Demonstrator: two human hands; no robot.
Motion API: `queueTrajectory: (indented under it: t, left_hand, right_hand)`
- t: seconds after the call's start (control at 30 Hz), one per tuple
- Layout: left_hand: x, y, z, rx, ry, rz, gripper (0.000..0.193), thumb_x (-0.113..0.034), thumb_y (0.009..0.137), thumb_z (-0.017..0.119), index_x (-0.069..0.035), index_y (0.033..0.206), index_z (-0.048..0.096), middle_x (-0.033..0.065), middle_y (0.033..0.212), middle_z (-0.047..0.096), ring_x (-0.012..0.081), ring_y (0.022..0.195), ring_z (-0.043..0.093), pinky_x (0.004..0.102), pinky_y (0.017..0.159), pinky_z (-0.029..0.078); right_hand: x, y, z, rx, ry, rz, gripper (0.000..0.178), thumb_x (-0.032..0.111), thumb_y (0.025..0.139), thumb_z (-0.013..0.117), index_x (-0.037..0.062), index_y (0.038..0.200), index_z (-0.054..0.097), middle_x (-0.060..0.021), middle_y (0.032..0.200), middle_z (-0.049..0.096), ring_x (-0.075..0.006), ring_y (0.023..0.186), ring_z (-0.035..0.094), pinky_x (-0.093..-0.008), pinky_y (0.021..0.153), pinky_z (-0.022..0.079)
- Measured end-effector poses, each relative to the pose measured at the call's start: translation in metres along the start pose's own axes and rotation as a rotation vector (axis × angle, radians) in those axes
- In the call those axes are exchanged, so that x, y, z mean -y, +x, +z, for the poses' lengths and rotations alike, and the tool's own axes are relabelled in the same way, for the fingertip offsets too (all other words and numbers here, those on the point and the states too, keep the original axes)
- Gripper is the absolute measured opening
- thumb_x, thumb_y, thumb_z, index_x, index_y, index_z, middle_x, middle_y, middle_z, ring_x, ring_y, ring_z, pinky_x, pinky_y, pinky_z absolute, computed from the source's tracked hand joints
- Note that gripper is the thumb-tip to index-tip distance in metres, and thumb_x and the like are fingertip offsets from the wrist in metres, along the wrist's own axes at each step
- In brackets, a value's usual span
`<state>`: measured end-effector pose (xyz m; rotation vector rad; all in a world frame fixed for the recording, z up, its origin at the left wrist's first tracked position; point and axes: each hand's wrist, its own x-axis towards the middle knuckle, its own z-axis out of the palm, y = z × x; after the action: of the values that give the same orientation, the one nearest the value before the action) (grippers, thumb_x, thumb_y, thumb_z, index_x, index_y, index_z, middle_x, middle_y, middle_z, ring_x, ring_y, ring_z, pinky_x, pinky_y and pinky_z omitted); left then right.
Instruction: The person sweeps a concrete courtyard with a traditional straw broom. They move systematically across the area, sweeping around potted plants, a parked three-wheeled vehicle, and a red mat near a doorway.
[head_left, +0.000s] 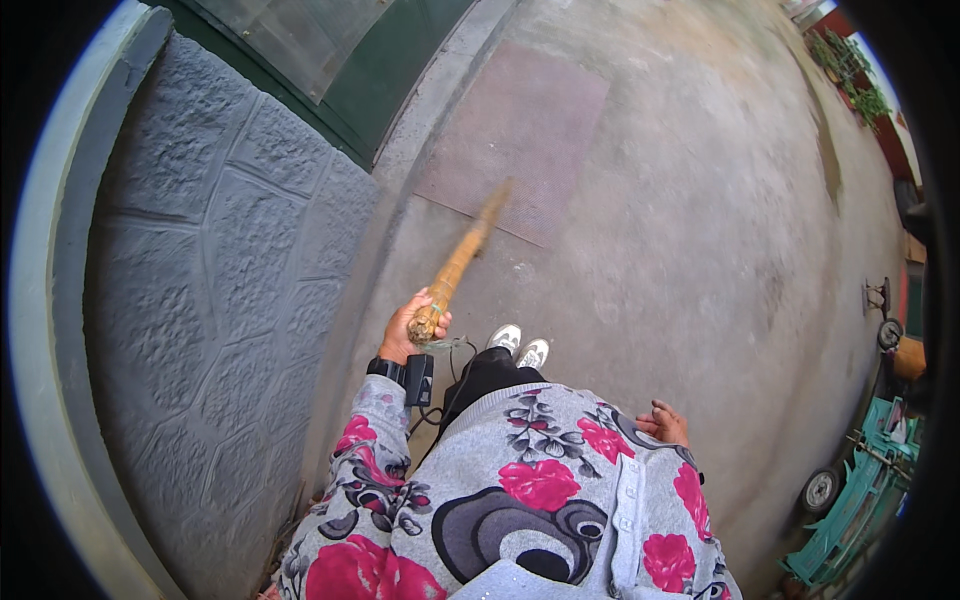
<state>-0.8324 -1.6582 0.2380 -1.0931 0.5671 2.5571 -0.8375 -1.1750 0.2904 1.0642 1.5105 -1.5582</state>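
No readable text, labels or brands; no legible numbers, signs

On the left side, the grey stone wall stands near the left hand and blocks passage. Ahead, wide room opens above the concrete floor. Beside the right hand, free space reaches rightward until the green metal frame, which stands well apart.

Ahead and left of the torso, the left hand grips; right of it, the right hand hangs loosely curled.
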Motion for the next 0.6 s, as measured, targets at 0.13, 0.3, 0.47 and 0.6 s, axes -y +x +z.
queueTrajectory:
  t: [0.13, 0.3, 0.47, 0.6]
  left_hand:
    - [-0.005, 0.03, 0.002, -0.28, 0.263, 0.192, 0.035, -0.013, 0.076, 0.049, -0.012, 0.105, 0.031, 0.0133, 0.068, 0.049, 0.0224, 0.049, 0.052, 0.0321, 0.039, 0.043]
    - [-0.01, 0.079, 0.004, -0.276, 0.28, 0.18, 0.02, -0.012, 0.074, 0.055, -0.011, 0.084, 0.038, 0.0084, 0.065, 0.047, 0.0242, 0.053, 0.055, 0.0344, 0.041, 0.047]
    - [0.047, 0.093, 0.028, -0.136, 0.29, -0.009, 0.027, -0.013, 0.073, 0.057, -0.011, 0.089, 0.036, 0.0105, 0.068, 0.048, 0.0258, 0.052, 0.056, 0.0374, 0.038, 0.046]
    - [0.052, 0.069, 0.032, 0.024, -0.003, -0.305, 0.03, -0.017, 0.076, 0.053, -0.008, 0.099, 0.036, 0.0134, 0.073, 0.047, 0.02, 0.058, 0.051, 0.029, 0.046, 0.044]
  right_hand:
    - [0.002, -0.008, 0.004, -0.001, 0.003, -0.013, 0.049, 0.013, 0.078, 0.046, -0.0037, 0.121, 0.03, -0.0141, 0.079, 0.055, -0.0238, 0.068, 0.059, -0.035, 0.054, 0.049]
    - [-0.014, -0.013, 0.0, -0.031, 0.012, 0.008, 0.048, 0.012, 0.078, 0.046, -0.0052, 0.12, 0.03, -0.0155, 0.079, 0.056, -0.024, 0.067, 0.059, -0.0342, 0.056, 0.05]
    - [-0.03, -0.017, 0.005, -0.03, 0.045, 0.019, 0.047, 0.012, 0.077, 0.047, -0.0054, 0.118, 0.034, -0.0176, 0.081, 0.057, -0.0235, 0.068, 0.059, -0.0327, 0.059, 0.049]
    - [-0.031, -0.019, 0.009, -0.045, 0.049, 0.005, 0.044, 0.012, 0.075, 0.048, -0.0044, 0.115, 0.039, -0.0201, 0.083, 0.058, -0.0234, 0.071, 0.059, -0.0316, 0.062, 0.048]
